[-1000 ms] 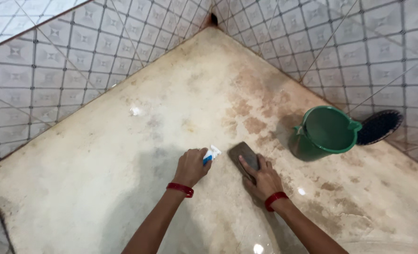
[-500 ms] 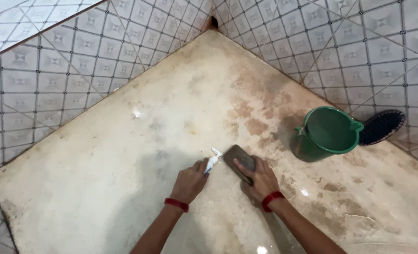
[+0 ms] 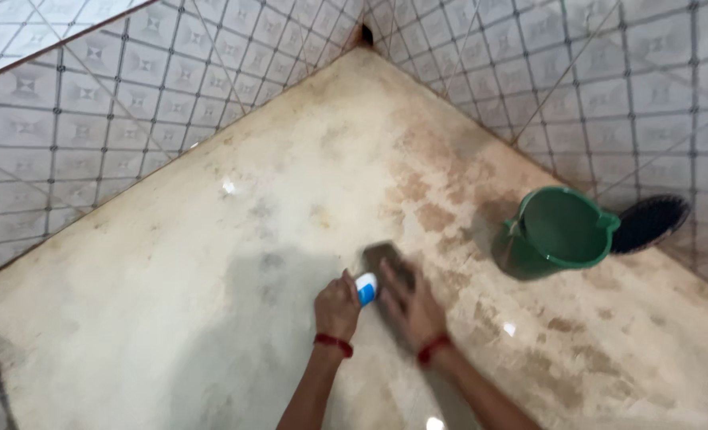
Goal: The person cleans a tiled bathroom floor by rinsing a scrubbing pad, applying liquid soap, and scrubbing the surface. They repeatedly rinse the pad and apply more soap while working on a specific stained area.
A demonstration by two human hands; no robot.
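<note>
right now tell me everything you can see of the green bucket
The green bucket is a round plastic-looking pail with a thicker rim and a small pouring lip on its right edge. It stands upright on the stained pale floor near the right tiled wall, casting a shadow to its left. Its inside looks dark green; I cannot tell if it holds water. A dark oval brush lies just behind it. Neither hand touches it.

left hand (image 3: 338, 306) fist closed | right hand (image 3: 408, 306) palm down, fingers spread
</note>
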